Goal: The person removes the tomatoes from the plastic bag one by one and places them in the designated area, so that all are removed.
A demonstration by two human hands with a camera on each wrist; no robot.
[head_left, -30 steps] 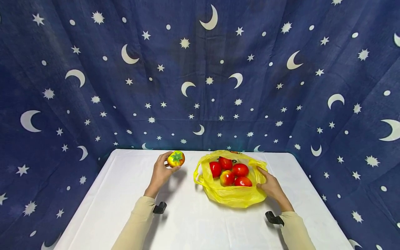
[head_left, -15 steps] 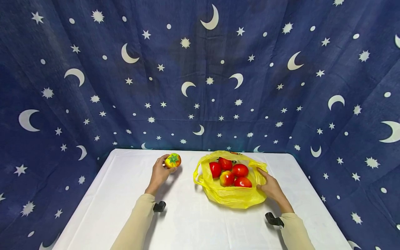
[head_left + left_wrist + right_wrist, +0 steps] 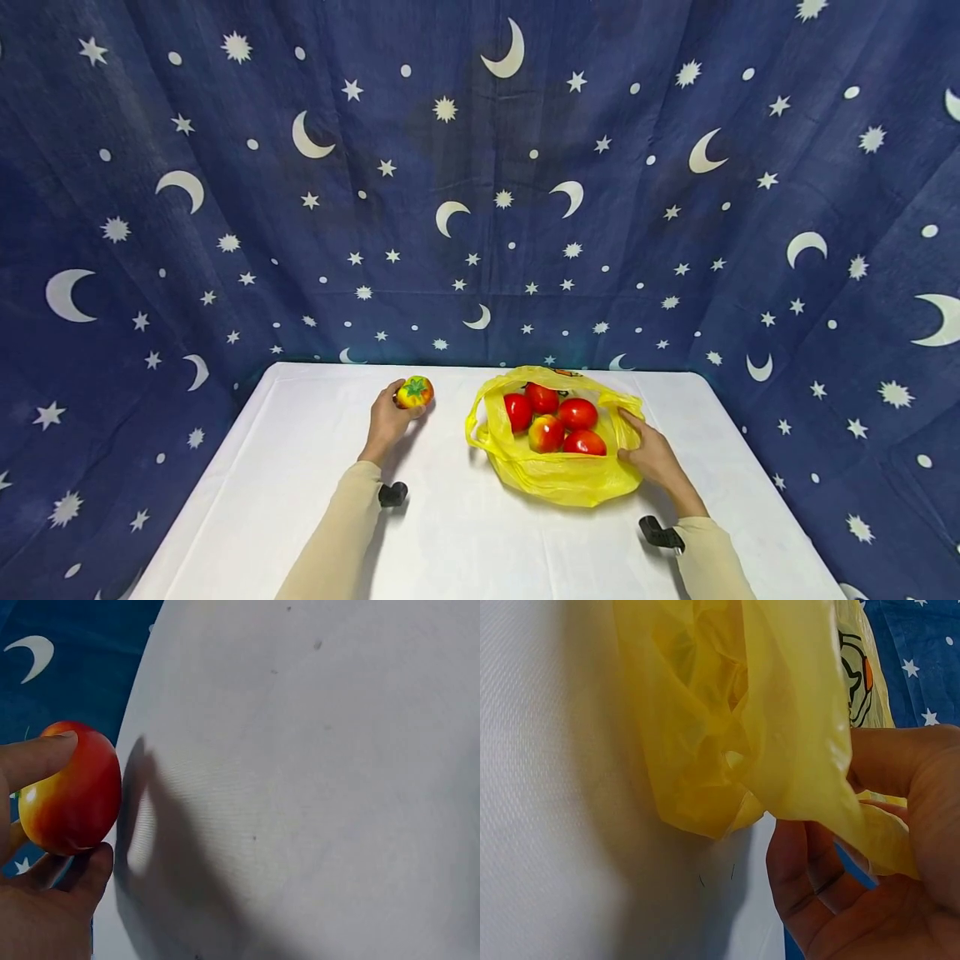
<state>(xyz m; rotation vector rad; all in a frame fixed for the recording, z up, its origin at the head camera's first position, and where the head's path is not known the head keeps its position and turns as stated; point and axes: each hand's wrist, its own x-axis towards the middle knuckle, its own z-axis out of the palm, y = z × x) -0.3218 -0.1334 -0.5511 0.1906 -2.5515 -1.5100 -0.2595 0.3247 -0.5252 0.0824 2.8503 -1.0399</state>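
Observation:
My left hand grips a yellow-and-red tomato with a green star-shaped calyx, at the left of the table's far part. In the left wrist view, thumb and fingers curl round the tomato, whose lower side is at or very near the white cloth; contact is not certain. My right hand pinches the right edge of an open yellow plastic bag. Inside the bag lie several red tomatoes, one of them partly yellow. The right wrist view shows the bag's thin film between thumb and fingers.
A white cloth covers the table. Behind it hangs a dark blue curtain with moons and stars. A bag handle loop sticks out on the bag's left side. Black wrist mounts sit on both forearms.
My left hand has shifted slightly left and lowered with the tomato toward the table. The right hand and the bag have stayed almost still.

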